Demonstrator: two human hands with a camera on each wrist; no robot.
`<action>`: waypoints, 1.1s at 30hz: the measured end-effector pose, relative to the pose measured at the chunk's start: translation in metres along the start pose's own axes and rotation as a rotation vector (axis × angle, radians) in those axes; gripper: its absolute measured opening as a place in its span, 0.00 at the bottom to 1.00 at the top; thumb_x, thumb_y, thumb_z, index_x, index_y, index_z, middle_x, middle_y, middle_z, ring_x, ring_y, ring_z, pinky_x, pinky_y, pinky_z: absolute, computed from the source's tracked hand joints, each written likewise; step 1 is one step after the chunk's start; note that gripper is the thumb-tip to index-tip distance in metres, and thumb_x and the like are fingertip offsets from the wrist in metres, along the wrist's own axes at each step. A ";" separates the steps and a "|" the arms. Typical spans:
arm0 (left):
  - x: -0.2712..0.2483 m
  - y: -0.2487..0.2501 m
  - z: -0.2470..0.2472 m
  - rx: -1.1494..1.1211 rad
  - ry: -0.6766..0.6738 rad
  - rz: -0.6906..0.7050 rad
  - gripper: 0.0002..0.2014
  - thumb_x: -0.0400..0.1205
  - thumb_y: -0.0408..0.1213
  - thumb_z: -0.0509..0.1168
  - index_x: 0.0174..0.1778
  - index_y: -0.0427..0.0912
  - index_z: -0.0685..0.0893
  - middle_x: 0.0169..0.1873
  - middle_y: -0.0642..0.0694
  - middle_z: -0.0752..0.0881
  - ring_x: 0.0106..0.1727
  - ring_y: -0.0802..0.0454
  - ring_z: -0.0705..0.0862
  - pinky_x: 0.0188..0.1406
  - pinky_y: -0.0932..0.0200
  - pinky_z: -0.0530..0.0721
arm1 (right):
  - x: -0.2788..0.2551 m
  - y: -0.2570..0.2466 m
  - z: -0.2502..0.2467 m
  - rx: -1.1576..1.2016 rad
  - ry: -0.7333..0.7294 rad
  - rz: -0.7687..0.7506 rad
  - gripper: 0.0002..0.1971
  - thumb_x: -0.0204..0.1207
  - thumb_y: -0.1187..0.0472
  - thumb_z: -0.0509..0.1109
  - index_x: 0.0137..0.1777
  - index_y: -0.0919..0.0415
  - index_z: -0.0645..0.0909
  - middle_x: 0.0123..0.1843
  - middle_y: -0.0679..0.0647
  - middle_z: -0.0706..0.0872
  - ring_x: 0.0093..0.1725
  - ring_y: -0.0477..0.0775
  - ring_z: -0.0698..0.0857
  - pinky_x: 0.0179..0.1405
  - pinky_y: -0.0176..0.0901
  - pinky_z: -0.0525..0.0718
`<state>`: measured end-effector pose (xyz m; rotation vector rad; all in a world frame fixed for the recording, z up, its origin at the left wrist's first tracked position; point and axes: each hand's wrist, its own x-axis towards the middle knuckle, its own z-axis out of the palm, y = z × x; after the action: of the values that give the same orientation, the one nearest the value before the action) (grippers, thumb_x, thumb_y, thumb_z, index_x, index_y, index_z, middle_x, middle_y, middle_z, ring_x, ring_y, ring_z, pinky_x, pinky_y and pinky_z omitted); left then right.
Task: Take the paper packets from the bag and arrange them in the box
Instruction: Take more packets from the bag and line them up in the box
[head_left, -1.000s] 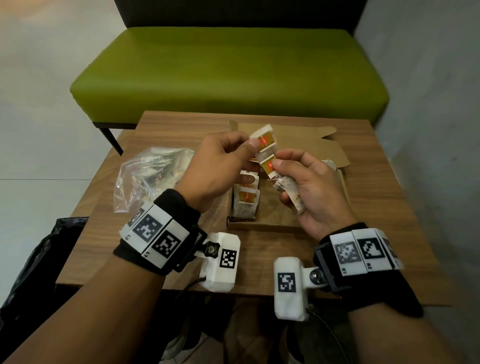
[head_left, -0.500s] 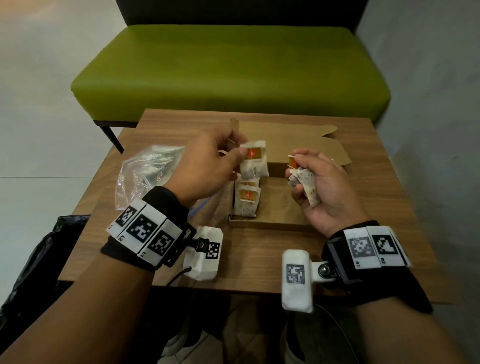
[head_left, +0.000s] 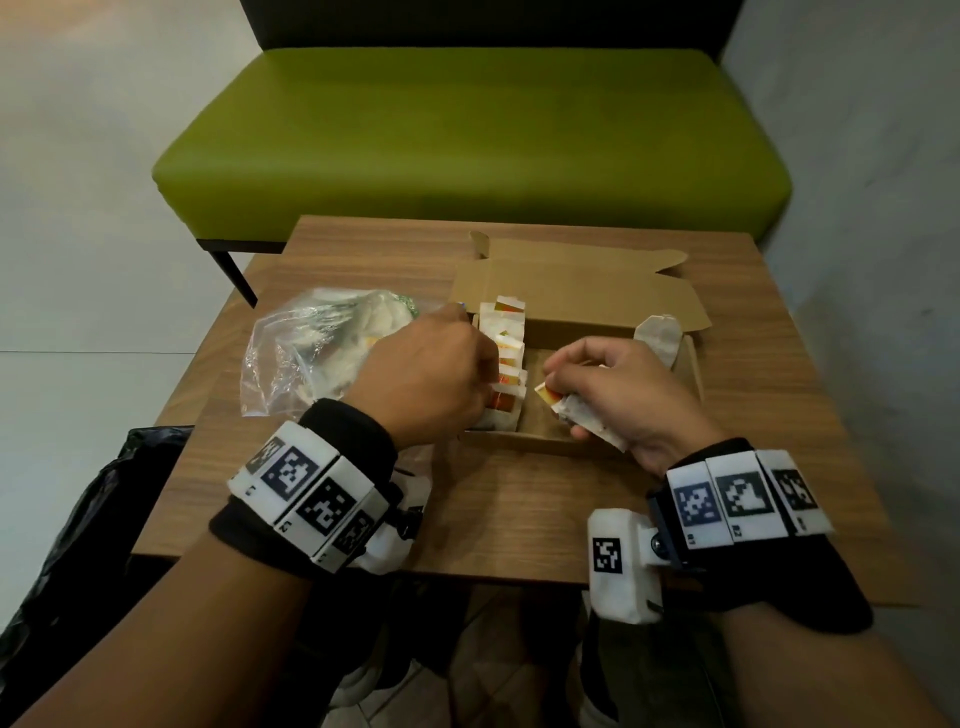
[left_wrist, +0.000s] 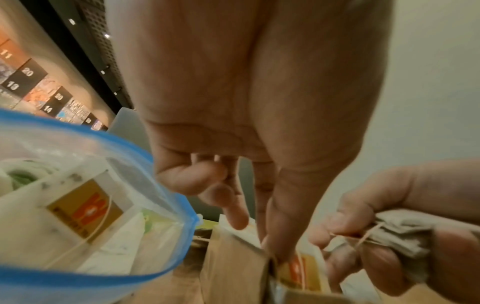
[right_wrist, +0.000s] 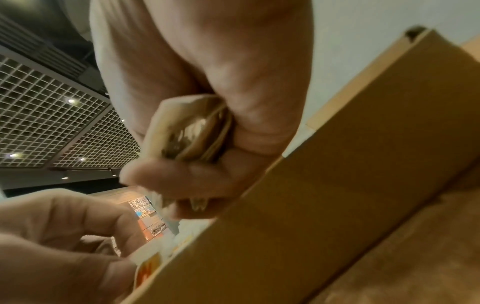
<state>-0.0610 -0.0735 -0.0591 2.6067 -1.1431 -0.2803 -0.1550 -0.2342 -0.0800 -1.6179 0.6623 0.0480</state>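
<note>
An open cardboard box (head_left: 545, 444) lies on the table with a row of white paper packets (head_left: 506, 338) with orange tags standing along its left side. My left hand (head_left: 457, 374) reaches down into that row and pinches a packet (left_wrist: 303, 271) between thumb and finger at the box's near left corner. My right hand (head_left: 597, 374) hovers over the middle of the box and grips a small bundle of packets (head_left: 587, 421). The clear zip bag (head_left: 306, 353), blue-edged, lies left of the box with more packets inside. One packet (head_left: 660, 338) leans at the box's far right corner.
The box flaps (head_left: 571, 280) stand open at the far side. A green bench (head_left: 467, 130) sits behind the wooden table (head_left: 519, 509). A black bag (head_left: 78, 519) lies on the floor at the left. A grey wall runs along the right.
My left hand took one packet from the pair held up between both hands and lowered it into the row at the box's left. My right hand dropped over the box with its bundle.
</note>
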 end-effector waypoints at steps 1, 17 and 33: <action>0.000 0.001 0.001 0.015 0.015 -0.016 0.07 0.80 0.41 0.68 0.51 0.50 0.90 0.53 0.46 0.78 0.53 0.46 0.81 0.51 0.43 0.85 | 0.000 0.001 0.001 -0.032 -0.018 0.015 0.04 0.80 0.67 0.73 0.47 0.59 0.87 0.52 0.58 0.88 0.39 0.51 0.88 0.24 0.35 0.83; 0.006 -0.003 0.009 -0.006 0.077 -0.046 0.05 0.79 0.41 0.71 0.47 0.46 0.90 0.56 0.46 0.78 0.52 0.47 0.82 0.49 0.51 0.84 | 0.008 0.003 0.009 -0.175 -0.109 0.001 0.09 0.80 0.67 0.71 0.49 0.56 0.92 0.46 0.54 0.92 0.35 0.52 0.87 0.24 0.39 0.82; 0.011 -0.005 0.014 -0.016 0.150 -0.028 0.04 0.79 0.41 0.72 0.45 0.45 0.89 0.59 0.46 0.81 0.55 0.47 0.82 0.50 0.48 0.86 | 0.006 0.004 0.009 -0.067 -0.084 -0.079 0.11 0.81 0.66 0.71 0.60 0.53 0.88 0.55 0.53 0.90 0.44 0.53 0.89 0.26 0.39 0.84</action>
<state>-0.0546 -0.0809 -0.0750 2.5824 -1.0500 -0.0975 -0.1482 -0.2284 -0.0876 -1.6956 0.5364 0.0802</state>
